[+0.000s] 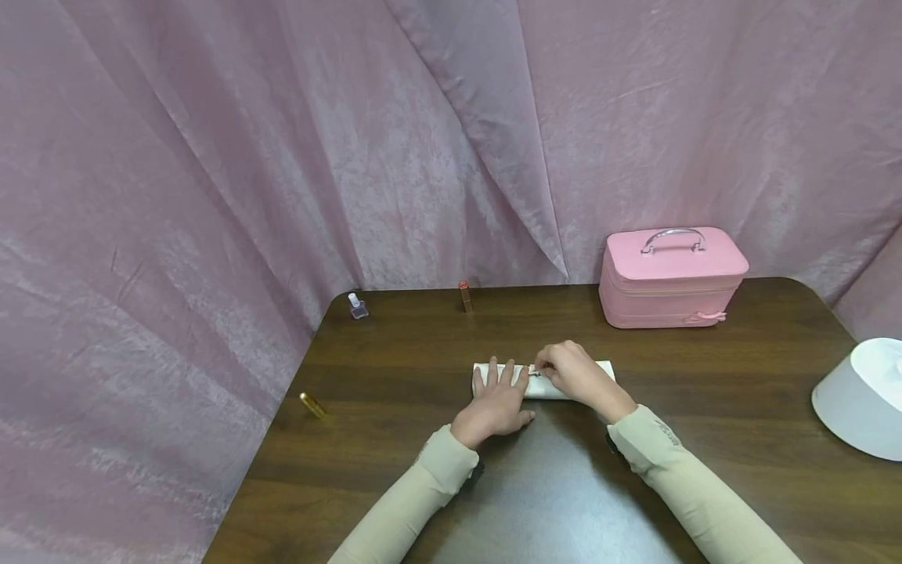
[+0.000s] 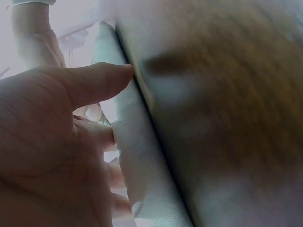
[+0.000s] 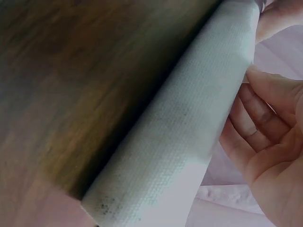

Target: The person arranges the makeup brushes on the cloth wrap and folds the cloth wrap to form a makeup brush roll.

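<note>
A long white roll-like case [image 1: 548, 389] with a woven surface lies across the middle of the table. My left hand [image 1: 496, 403] rests on its left part, fingers straight and spread, the thumb along the near side. My right hand [image 1: 572, 373], fingers curled, pinches a small pale tab [image 1: 533, 372] at the case's top middle. In the left wrist view the left thumb [image 2: 102, 82] lies over the near side of the white case [image 2: 142, 165]. From the right wrist, the case [image 3: 175, 113] partly hides the right fingertips.
A pink vanity case [image 1: 672, 278] with a silver handle stands at the back right. A lipstick [image 1: 466, 297] and a nail polish bottle [image 1: 358, 306] are near the back edge. A gold tube [image 1: 312, 405] lies left. A white rounded container [image 1: 856, 399] stands at the right edge.
</note>
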A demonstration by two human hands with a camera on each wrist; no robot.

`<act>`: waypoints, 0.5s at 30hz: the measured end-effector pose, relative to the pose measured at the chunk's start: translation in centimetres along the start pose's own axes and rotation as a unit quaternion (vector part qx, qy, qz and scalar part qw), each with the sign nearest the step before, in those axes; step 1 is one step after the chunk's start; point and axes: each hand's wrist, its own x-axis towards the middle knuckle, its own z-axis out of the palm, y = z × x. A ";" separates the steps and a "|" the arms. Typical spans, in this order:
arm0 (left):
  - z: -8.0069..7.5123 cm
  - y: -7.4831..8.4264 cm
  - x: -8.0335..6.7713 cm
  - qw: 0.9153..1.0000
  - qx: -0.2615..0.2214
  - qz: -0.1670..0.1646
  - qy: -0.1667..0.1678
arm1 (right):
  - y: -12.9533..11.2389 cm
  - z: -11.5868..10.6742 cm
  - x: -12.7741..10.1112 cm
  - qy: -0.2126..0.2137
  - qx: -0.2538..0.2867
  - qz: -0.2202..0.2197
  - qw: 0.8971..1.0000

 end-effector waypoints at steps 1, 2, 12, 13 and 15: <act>0.0 0.0 0.0 1.000 0.000 0.000 0.001 | 0.0 0.1 0.0 0.001 -0.001 -0.002 1.000; 0.0 0.0 0.0 1.000 -0.001 0.000 0.001 | 0.0 0.1 0.0 0.001 -0.002 -0.002 1.000; 0.2 0.0 0.2 1.000 -0.002 0.001 -0.002 | -0.3 0.1 -0.3 -0.007 -0.031 -0.027 0.999; 0.1 0.0 0.2 1.000 -0.003 0.000 -0.003 | -0.3 0.1 -0.3 -0.005 -0.038 -0.037 0.999; 0.0 0.0 0.3 1.000 -0.004 -0.003 -0.009 | -0.3 0.0 -0.4 -0.002 -0.052 -0.060 0.997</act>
